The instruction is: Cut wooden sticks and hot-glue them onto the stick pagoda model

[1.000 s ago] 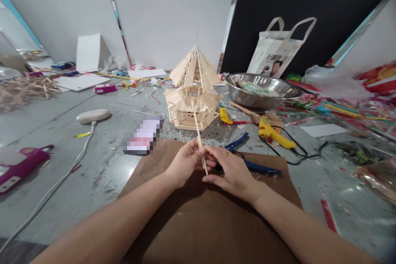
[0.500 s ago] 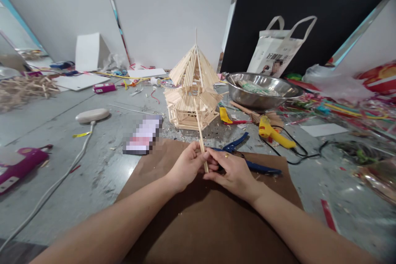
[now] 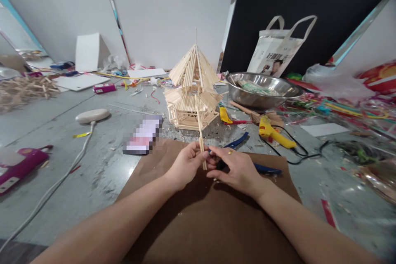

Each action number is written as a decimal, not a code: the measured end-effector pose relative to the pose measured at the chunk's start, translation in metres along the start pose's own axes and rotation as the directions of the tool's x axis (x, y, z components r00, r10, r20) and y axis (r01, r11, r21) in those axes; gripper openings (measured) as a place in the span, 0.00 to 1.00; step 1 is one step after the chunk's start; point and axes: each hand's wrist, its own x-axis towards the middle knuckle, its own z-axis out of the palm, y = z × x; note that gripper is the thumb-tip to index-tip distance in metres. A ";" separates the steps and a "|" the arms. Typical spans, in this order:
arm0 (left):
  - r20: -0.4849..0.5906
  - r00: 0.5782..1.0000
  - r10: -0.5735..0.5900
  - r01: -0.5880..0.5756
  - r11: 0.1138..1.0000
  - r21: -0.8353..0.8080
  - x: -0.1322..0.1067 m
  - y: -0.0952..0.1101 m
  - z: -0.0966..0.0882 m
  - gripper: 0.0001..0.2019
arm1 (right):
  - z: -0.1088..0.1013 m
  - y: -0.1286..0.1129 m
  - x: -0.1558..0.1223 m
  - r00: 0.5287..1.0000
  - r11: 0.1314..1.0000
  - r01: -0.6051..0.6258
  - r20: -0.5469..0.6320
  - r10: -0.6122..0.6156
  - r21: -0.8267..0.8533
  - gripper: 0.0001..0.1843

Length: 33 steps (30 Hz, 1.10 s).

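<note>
1. Left hand (image 3: 186, 166): grip pinched on wooden sticks (image 3: 201, 145), pointing 12 o'clock toward stick tower (image 3: 187, 99).
2. Right hand (image 3: 237, 171): shifted slightly toward 3 o'clock, grip parted, seemingly empty; left apparently bears sticks alone.

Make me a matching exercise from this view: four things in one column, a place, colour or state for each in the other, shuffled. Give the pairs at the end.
Column one
1. Thin sticks
2. Glue gun
3. Metal bowl
4. Stick model

Column two
A. Silver, in front of the white bag
B. Standing upright, with a pointed top
C. Held in the left hand
D. Bright yellow, lying on the grey surface

Right pairs: 1-C, 2-D, 3-A, 4-B
</note>
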 end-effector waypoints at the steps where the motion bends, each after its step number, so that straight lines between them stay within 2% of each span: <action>1: -0.001 1.000 -0.007 0.007 1.000 -0.003 0.000 0.001 -0.001 0.13 | -0.005 0.004 0.001 1.000 1.000 -0.018 0.003 0.018 -0.019 0.29; 4: 0.000 0.999 -0.034 0.034 0.999 0.019 0.001 0.002 -0.003 0.13 | -0.024 0.020 0.002 0.986 0.981 -0.157 0.044 0.163 -0.116 0.22; 7: -0.011 1.000 -0.024 0.026 0.991 0.130 0.001 0.004 -0.005 0.10 | -0.041 0.041 -0.001 0.914 0.926 -0.300 0.209 0.348 -0.229 0.18; 9: -0.021 1.000 0.007 -0.002 0.975 0.224 0.002 0.005 -0.007 0.09 | -0.048 0.052 -0.005 0.844 0.907 -0.317 0.354 0.403 -0.278 0.17; 11: -0.018 0.998 0.059 -0.051 0.947 0.316 0.003 0.005 -0.009 0.09 | -0.051 0.057 -0.008 0.790 0.897 -0.299 0.442 0.425 -0.326 0.17; 14: 0.016 0.987 0.160 -0.150 0.885 0.440 0.004 0.004 -0.013 0.08 | -0.051 0.053 -0.010 0.777 0.881 -0.265 0.454 0.436 -0.392 0.13; 17: 0.034 0.972 0.231 -0.216 0.837 0.503 0.005 0.001 -0.016 0.07 | -0.049 0.045 -0.008 0.798 0.864 -0.215 0.428 0.424 -0.455 0.06; 21: 0.010 0.967 0.253 -0.223 0.833 0.506 0.005 -0.001 -0.018 0.07 | -0.044 0.044 -0.005 0.843 0.854 -0.151 0.386 0.375 -0.498 0.06; 24: -0.010 0.966 0.257 -0.218 0.838 0.500 0.004 0.001 -0.017 0.07 | -0.042 0.050 -0.003 0.855 0.869 -0.182 0.362 0.371 -0.461 0.03; 27: -0.015 0.967 0.255 -0.213 0.837 0.503 0.002 0.004 -0.015 0.07 | -0.045 0.055 0.000 0.882 0.873 -0.232 0.286 0.375 -0.429 0.03; 30: -0.029 0.977 0.209 -0.175 0.881 0.440 0.002 0.006 -0.012 0.08 | -0.051 0.055 0.001 0.914 0.869 -0.332 0.101 0.392 -0.367 0.07; 31: -0.034 0.983 0.182 -0.153 0.904 0.399 0.003 0.006 -0.012 0.09 | -0.053 0.055 0.002 0.912 0.866 -0.382 0.018 0.409 -0.322 0.09; 33: -0.034 0.992 0.120 -0.103 0.943 0.316 0.003 0.007 -0.011 0.10 | -0.056 0.053 0.002 0.872 0.856 -0.488 -0.149 0.467 -0.172 0.12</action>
